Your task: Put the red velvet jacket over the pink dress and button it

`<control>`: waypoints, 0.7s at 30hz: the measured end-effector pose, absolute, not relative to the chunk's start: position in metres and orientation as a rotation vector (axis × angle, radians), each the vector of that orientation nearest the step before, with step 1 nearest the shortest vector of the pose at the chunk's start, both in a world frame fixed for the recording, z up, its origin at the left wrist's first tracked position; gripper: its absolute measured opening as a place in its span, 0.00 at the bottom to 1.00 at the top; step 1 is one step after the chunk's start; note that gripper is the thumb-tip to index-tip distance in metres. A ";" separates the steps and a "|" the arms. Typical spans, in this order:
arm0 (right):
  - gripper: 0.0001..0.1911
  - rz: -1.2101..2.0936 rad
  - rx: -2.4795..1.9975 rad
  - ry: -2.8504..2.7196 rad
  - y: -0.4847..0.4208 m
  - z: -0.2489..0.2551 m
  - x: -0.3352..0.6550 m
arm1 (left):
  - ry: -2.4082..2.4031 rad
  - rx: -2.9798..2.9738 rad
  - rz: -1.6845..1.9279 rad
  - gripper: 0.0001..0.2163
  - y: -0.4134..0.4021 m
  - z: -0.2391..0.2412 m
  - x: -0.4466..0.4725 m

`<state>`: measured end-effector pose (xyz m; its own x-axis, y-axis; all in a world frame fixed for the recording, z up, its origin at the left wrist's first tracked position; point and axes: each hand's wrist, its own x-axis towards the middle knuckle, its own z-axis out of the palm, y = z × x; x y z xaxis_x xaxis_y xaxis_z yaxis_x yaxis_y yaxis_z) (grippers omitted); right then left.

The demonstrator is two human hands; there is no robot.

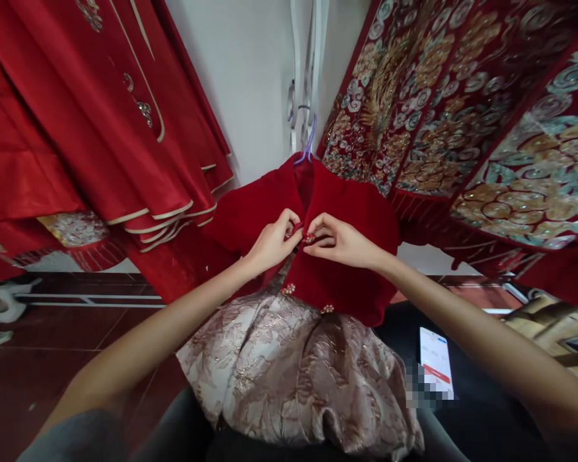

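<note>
A short red jacket (347, 276) hangs in front of me on a purple hanger (311, 138). Below it spreads a pinkish-gold brocade skirt (289, 378) that reaches over my lap. My left hand (274, 240) pinches the jacket's front edge on the left side of the opening. Opposite it, my right hand (337, 240) pinches the other front edge, beside a small jewelled button (310, 238). The fingertips of both hands nearly meet at the opening. Lower on the jacket sit two more flower-shaped ornaments, a left one (288, 289) and a right one (327, 309).
Red satin garments (139, 128) hang on the left, and heavily embroidered red garments (414, 96) on the right. A white metal stand (308, 64) rises behind the hanger. A lit phone (436, 362) lies on a dark surface at right. White shoes (2, 307) stand far left.
</note>
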<state>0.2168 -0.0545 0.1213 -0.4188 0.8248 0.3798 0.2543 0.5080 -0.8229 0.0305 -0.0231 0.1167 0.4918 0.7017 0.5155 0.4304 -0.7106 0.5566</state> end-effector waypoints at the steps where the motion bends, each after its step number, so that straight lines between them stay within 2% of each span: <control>1: 0.14 0.901 -0.876 -1.912 -0.054 0.119 0.222 | 0.934 2.382 1.067 0.08 -0.023 0.115 0.027; 5: 0.13 0.845 -0.935 -1.865 -0.052 0.119 0.233 | 0.864 2.292 1.128 0.12 -0.026 0.111 0.018; 12: 0.12 0.689 -1.011 -1.912 -0.060 0.128 0.231 | 0.812 2.059 1.206 0.08 -0.024 0.102 0.018; 21: 0.06 0.452 -1.021 -1.990 -0.065 0.130 0.223 | 0.837 1.932 1.125 0.08 -0.025 0.110 0.019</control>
<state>0.2232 -0.0654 0.1302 -0.3216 0.7948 0.5146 0.4943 0.6045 -0.6247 0.0191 -0.0249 0.1097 0.4039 0.8132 0.4190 0.1675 -0.5160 0.8400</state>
